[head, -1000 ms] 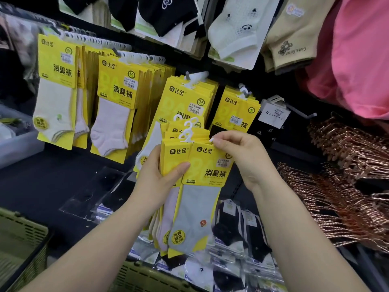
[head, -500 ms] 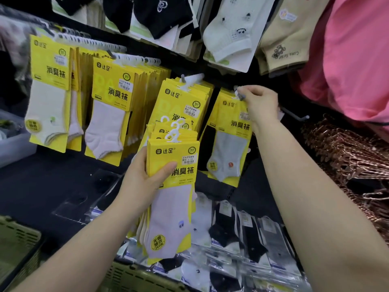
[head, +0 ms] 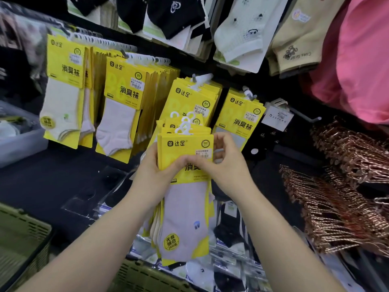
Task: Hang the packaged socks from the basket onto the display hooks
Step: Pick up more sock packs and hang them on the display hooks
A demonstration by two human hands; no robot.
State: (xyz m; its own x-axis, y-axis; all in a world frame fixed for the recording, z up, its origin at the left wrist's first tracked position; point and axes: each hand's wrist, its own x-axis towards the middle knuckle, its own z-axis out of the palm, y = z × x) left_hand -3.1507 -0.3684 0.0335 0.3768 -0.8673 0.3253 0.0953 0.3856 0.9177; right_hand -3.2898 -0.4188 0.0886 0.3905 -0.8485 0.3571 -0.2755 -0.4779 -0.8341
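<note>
My left hand (head: 154,175) grips a stack of yellow sock packs (head: 185,199) from its left side, thumb across the front card. My right hand (head: 223,165) pinches the front pack of that stack at its right edge, fingers curled behind the card. White plastic hangers stick up from the top of the stack. Behind it, rows of the same yellow packs hang from display hooks: one row (head: 240,116) just right of the stack, another (head: 190,98) straight behind, and two more (head: 124,98) further left. The hook tip (head: 249,94) of the right row shows.
A green basket (head: 145,277) rim sits at the bottom, with another basket (head: 21,232) at lower left. Clear-wrapped dark socks (head: 229,226) lie on the black shelf. A pile of copper hangers (head: 341,186) fills the right. Pink clothing (head: 362,60) hangs at upper right.
My right hand left the right-hand hook, where it hung a grey-sock pack, and came back down to the front pack of the stack. The view shifted slightly.
</note>
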